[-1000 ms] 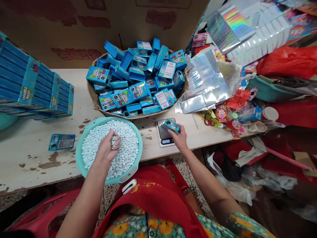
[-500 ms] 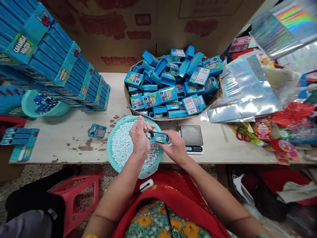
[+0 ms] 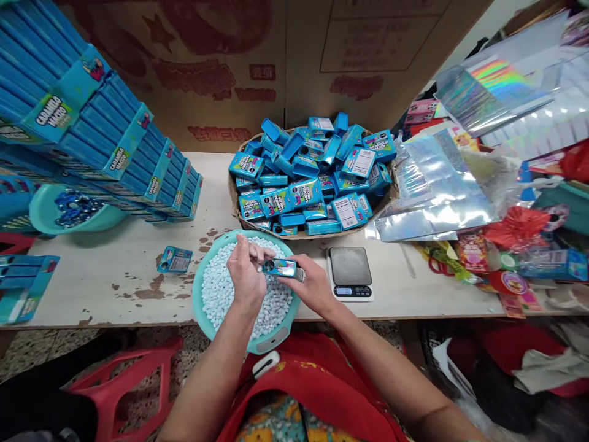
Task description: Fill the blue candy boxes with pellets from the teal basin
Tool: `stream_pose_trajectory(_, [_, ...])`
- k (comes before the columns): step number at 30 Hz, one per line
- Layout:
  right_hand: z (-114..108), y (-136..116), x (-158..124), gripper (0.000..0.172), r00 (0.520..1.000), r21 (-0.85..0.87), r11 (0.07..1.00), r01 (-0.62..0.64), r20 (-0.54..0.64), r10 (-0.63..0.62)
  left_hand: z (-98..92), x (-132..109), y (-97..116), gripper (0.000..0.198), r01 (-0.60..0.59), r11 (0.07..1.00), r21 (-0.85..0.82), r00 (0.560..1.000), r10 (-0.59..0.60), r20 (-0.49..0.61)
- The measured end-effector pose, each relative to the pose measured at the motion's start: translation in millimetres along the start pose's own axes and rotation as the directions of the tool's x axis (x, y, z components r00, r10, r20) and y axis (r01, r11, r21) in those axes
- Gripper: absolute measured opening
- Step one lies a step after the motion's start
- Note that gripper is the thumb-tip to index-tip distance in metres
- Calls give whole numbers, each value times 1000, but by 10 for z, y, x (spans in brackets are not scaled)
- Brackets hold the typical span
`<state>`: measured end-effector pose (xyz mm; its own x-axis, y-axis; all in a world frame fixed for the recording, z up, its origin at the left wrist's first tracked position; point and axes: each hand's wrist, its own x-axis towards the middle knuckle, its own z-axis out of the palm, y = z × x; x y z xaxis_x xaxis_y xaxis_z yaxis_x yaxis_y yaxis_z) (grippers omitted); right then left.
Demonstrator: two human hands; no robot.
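Note:
My right hand (image 3: 313, 283) grips a small blue candy box (image 3: 281, 267) by its right end, printed side up, above a turquoise bowl (image 3: 199, 301). The bowl is full of small white candies (image 3: 218, 288). At the box's left end is my left hand (image 3: 246, 273), over the candies with its thumb up and its fingers curled. What its fingers hold, if anything, is hidden. To the right of my right hand stands a small digital scale (image 3: 350, 270). Another blue box (image 3: 175, 259) lies on the table left of the bowl.
Behind the bowl, a cut-down carton (image 3: 237, 212) overflows with blue boxes (image 3: 299, 159). Tall stacks of filled blue display boxes (image 3: 119, 141) rise at left, beside a second turquoise bowl (image 3: 92, 221). Silvery sheets (image 3: 442, 196) and packets crowd the right. A red stool (image 3: 133, 380) stands below.
My view has tilted, so the table sits lower in the picture. Both hands, with the box, have moved slightly left over the bowl. The right hand keeps its hold.

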<state>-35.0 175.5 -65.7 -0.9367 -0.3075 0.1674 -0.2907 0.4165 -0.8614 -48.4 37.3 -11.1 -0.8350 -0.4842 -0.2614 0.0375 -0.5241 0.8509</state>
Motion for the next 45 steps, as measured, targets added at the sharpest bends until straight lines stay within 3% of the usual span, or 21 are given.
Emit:
stream_pose_trajectory(5, [32, -51, 3, 35, 1000, 5, 1000, 1, 7, -1, -3, 4, -2, 49, -34, 999, -37, 998, 33, -47])
stream_pose_trajectory(8, [33, -51, -10, 36, 1000, 24, 999, -26, -2, 26, -98, 66, 23, 51, -34, 998, -53, 997, 30, -65])
stream_pose_trajectory(11, [19, -34, -17, 36, 997, 47, 997, -68, -27, 69, -332, 171, -11, 46, 0, 983, 184, 999, 7, -39])
stream_pose_trajectory(13, [7, -30, -17, 35, 995, 61, 994, -86, -39, 88, -539, 236, -69, 40, 7, 899, 439, 1000, -17, 20])
stream_pose_trajectory(16, [-4, -39, -10, 35, 993, 56, 993, -101, -53, 104, -825, 276, -159, 28, -135, 634, 761, 983, -13, 185])
stream_pose_trajectory(18, [-3, -47, -3, 35, 992, 52, 993, -108, -59, 111, -954, 257, -207, 24, -269, 295, 917, 953, -60, 298])
stream_pose_trajectory(20, [3, -48, 3, 35, 991, 55, 992, -115, -64, 118, -1032, 226, -246, 21, -358, -60, 932, 924, -170, 344])
stream_pose_trajectory(21, [6, -45, 4, 35, 990, 58, 991, -118, -67, 122, -1057, 215, -260, 19, -384, -172, 907, 912, -225, 343])
stream_pose_trajectory(23, [9, -35, 3, 35, 990, 61, 991, -122, -68, 127, -1096, 211, -266, 17, -405, -249, 880, 899, -284, 334])
stream_pose_trajectory(25, [9, -24, -5, 35, 990, 57, 991, -121, -64, 124, -1119, 219, -221, 17, -387, -183, 904, 905, -266, 333])
stream_pose_trajectory(26, [10, -21, -10, 35, 991, 50, 992, -117, -61, 120, -1121, 219, -175, 16, -370, -102, 923, 912, -231, 340])
stream_pose_trajectory(29, [30, -33, -21, 35, 994, 19, 995, -98, -50, 98, -1053, 167, 41, 14, -372, 252, 893, 910, -91, 404])
stream_pose_trajectory(31, [62, -62, -19, 35, 997, 9, 997, -75, -34, 75, -947, 101, 199, 13, -421, 411, 809, 881, -27, 472])
stream_pose_trajectory(35, [145, -151, 0, 34, 1000, 23, 999, -28, -1, 28, -752, 14, 378, 17, -541, 418, 730, 796, -26, 605])
stream_pose_trajectory(37, [171, -187, 10, 32, 1000, 28, 999, -25, 10, 25, -729, 20, 391, 21, -553, 417, 722, 781, -42, 623])
stream_pose_trajectory(39, [178, -197, 17, 32, 999, 34, 999, -38, 14, 37, -767, 55, 381, 19, -521, 462, 718, 797, -40, 603])
stream_pose_trajectory(42, [159, -168, 22, 34, 997, 43, 996, -73, 11, 73, -901, 139, 345, 15, -395, 519, 758, 866, -65, 495])
stream_pose_trajectory(45, [140, -147, 15, 36, 993, 55, 992, -112, -20, 113, -1020, 206, 277, 30, -397, 377, 837, 890, -64, 451])
